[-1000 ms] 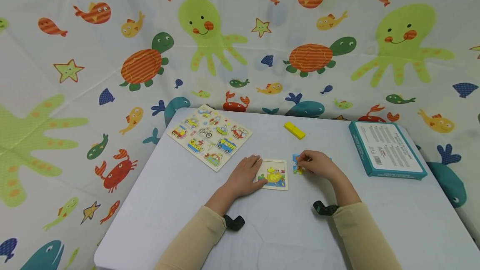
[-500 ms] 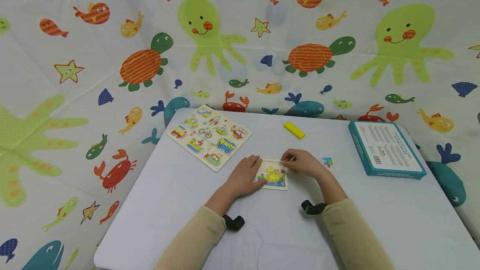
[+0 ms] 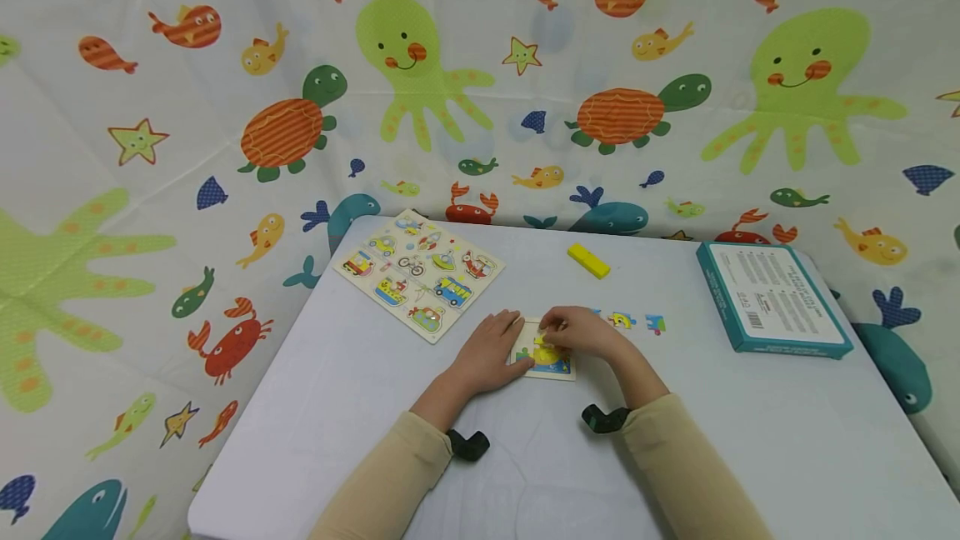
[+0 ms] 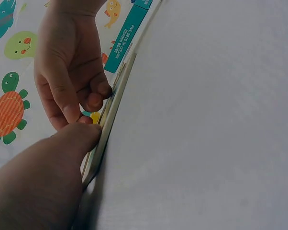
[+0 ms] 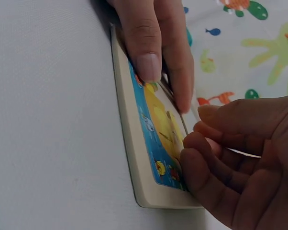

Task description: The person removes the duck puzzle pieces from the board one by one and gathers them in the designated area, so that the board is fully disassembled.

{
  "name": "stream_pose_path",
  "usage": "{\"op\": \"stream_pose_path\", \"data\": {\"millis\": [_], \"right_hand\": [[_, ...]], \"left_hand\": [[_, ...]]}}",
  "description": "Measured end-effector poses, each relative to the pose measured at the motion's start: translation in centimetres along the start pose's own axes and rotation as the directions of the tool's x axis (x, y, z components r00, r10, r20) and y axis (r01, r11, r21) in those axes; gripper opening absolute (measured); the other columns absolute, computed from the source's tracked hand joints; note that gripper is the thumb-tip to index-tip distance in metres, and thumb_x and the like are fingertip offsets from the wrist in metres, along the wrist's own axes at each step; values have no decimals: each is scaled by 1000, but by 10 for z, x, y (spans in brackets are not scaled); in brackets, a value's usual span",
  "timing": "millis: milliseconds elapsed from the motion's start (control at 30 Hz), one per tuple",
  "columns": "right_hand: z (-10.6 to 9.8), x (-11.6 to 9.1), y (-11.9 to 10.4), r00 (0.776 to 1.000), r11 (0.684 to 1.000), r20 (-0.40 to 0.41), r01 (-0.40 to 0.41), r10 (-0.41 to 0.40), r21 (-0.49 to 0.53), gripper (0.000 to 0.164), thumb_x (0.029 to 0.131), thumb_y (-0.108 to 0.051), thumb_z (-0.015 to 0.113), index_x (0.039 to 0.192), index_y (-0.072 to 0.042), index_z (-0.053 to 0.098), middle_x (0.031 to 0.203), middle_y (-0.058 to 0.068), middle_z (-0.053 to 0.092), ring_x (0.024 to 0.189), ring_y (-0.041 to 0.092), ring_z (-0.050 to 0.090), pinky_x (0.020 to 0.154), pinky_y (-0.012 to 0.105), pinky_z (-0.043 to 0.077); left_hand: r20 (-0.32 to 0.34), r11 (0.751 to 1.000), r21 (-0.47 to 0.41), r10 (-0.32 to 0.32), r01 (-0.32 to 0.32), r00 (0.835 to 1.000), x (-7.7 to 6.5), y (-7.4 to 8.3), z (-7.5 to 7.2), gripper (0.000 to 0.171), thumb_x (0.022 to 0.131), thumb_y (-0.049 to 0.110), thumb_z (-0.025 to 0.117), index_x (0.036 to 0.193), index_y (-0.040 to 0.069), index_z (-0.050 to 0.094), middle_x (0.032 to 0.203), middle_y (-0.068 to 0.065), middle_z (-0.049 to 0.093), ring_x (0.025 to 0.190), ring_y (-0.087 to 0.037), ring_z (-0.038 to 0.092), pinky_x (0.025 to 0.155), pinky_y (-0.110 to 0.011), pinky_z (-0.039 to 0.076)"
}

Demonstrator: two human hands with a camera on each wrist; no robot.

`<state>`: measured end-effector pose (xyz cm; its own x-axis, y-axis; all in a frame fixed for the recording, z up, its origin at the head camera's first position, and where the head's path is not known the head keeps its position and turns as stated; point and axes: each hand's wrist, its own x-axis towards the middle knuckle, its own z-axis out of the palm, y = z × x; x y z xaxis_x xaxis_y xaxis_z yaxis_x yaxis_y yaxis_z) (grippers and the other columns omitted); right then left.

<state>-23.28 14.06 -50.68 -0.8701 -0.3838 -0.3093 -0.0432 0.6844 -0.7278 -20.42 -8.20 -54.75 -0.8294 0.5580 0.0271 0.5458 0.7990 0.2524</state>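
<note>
A small wooden jigsaw board [image 3: 564, 377] with a yellow duck picture lies on the table before the person. The left hand [image 3: 486, 354] rests along the board's left side with fingers straight; its thumb presses on the picture near the lower edge. Over the upper part of the board, the right hand [image 3: 583, 333] has its fingers bent and thumb brought together. A bit of yellow and blue, seemingly a puzzle piece [image 4: 94, 116], shows at those fingertips in the left wrist view. Its outline is mostly hidden. In the right wrist view the duck picture [image 5: 158, 112] is partly covered by both hands.
Loose puzzle pieces [image 3: 622, 321] lie right of the board, partly behind the right hand. A yellow block [image 3: 588, 261] sits farther back. At back left is a vehicle puzzle board [image 3: 420, 273]; a teal box [image 3: 776, 298] stands at right. A sea-animal cloth hangs behind.
The right hand has moved left from the loose pieces to over the duck board, uncovering pieces on the table. The left hand has stayed on the board.
</note>
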Motion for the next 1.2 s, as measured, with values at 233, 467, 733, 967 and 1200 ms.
{"op": "stream_pose_path", "data": {"millis": [233,467,733,967,1200], "right_hand": [[4,4,2,999,999,2,-34,34,-13,17,91,-20,69,106,-13,67,85,4,62,68,16,60,63,26,53],[4,5,3,999,998,6,-50,50,-28,18,90,-20,68,106,-11,67,83,4,62,68,17,60,63,26,52],[4,7,3,998,998,23,-62,63,-20,16,90,-20,68,103,-13,65,83,4,62,69,17,59,64,26,50],[4,6,6,998,997,32,-58,56,43,16,90,-18,67,105,-13,62,86,6,62,70,19,59,64,27,51],[4,5,8,999,995,32,-37,34,91,15,93,-16,63,107,-14,60,91,7,62,73,19,60,65,27,52]], "left_hand": [[-1,1000,4,0,0,1000,0,-1,0,77,96,59,49,154,10,34,160,-6,33,151,-24,26,125,-41,21],[0,1000,1,1,-1,1000,0,-1,0,77,96,59,49,154,10,34,160,-6,33,151,-24,26,125,-41,22],[-4,1000,-1,6,-6,1000,0,0,0,77,96,58,50,154,9,35,160,-7,33,150,-25,27,124,-42,23],[-10,1000,2,7,-7,1000,0,0,-1,78,96,58,51,154,9,35,160,-7,33,150,-25,27,125,-42,23],[-4,1000,-2,0,0,1000,0,0,-1,78,96,58,51,154,10,34,160,-6,33,151,-24,26,125,-41,22]]}}
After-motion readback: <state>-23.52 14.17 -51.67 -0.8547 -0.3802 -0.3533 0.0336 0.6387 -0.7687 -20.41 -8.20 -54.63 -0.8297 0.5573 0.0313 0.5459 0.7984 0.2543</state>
